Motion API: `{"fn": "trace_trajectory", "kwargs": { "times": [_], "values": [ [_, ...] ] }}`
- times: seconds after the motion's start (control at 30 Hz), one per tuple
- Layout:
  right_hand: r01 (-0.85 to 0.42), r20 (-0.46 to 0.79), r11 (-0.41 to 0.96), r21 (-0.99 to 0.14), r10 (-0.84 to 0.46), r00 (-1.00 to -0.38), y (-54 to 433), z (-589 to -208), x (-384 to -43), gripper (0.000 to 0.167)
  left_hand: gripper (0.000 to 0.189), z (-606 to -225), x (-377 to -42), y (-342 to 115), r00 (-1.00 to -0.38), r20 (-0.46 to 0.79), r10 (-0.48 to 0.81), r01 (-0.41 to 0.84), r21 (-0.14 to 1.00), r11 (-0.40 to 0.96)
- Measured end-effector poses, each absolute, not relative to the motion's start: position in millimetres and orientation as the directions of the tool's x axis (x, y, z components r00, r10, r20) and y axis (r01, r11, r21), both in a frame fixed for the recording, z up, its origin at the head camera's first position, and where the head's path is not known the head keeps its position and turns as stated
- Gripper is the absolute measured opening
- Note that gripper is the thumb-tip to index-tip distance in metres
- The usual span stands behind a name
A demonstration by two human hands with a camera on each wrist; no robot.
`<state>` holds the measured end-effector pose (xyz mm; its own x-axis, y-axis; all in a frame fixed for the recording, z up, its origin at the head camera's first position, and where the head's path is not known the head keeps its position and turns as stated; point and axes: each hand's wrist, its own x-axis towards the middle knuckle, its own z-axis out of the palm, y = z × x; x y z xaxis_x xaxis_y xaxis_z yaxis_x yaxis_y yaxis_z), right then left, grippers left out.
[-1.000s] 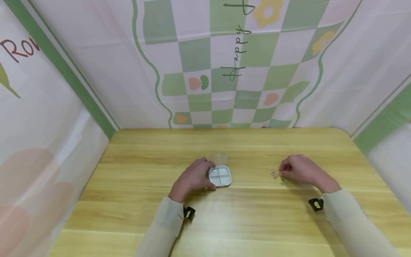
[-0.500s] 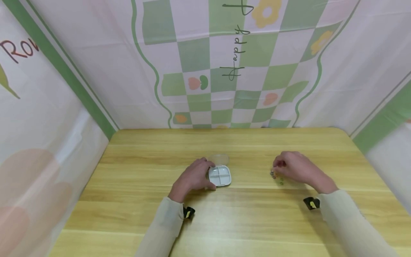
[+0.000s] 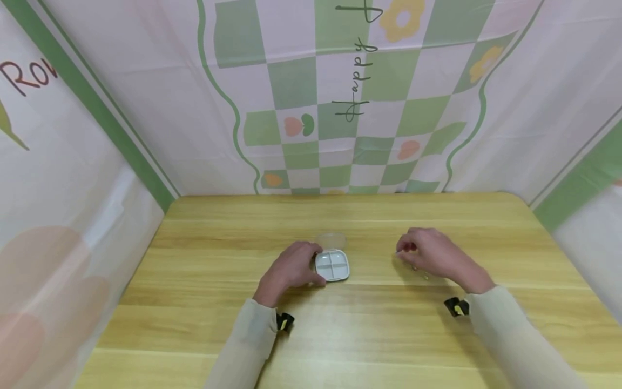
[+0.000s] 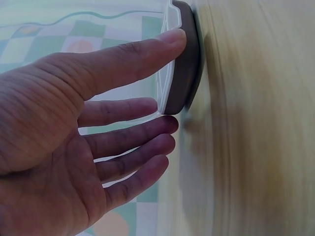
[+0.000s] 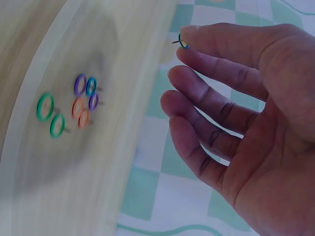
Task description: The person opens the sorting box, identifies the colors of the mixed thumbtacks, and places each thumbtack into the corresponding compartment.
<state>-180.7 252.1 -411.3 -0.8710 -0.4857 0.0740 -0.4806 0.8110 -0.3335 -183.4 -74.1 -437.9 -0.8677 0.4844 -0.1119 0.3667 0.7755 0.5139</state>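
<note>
Shows a wood-grained bench [image 3: 369, 329] at six o'clock, with rounded far corners. Hangs beyond it, toward twelve, as a checkered cloth [image 3: 335, 92] in green and white. Reads "Happy" in sideways lettering [image 3: 358, 81] there. Carries a yellow flower [image 3: 391, 21] at one o'clock. Turns at ten to a side cloth [image 3: 73, 162], with partly cut-off red-brown letters [image 3: 40, 75]. Ends at three in a green band [image 3: 583, 173].

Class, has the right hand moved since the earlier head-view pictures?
Yes: judged against the table, the right hand has moved left, toward the white divided case, in the head view.
</note>
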Motion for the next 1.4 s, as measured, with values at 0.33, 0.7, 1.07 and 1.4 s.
{"fn": "trace_trajectory", "kwargs": {
  "times": [0.33, 0.7, 1.07, 1.4],
  "values": [
    [-0.517, 0.104, 0.78, -0.353, -0.517, -0.85, 225.3, -412.4, -184.5, 0.004, 0.065, -439.7, -183.5, -71.7, -0.867, -0.099, 0.488, 0.379, 0.505, 0.776],
    [-0.544, 0.133, 0.743, -0.39, -0.539, -0.832, 195.3, -415.6, -190.0, 0.005, 0.063, -439.7, -184.0, -70.1, -0.864, -0.08, 0.498, 0.396, 0.502, 0.769],
    [-0.546, 0.144, 0.727, -0.417, -0.54, -0.829, 175.6, -425.1, -194.9, 0.005, 0.065, -439.6, -184.5, -69.6, -0.87, -0.101, 0.482, 0.37, 0.511, 0.776],
    [-0.531, 0.115, 0.728, -0.434, -0.54, -0.834, 162.5, -429.7, -193.3, 0.011, 0.065, -437.5, -182.3, -69.8, -0.872, -0.113, 0.476, 0.356, 0.519, 0.777]
  ]
}}
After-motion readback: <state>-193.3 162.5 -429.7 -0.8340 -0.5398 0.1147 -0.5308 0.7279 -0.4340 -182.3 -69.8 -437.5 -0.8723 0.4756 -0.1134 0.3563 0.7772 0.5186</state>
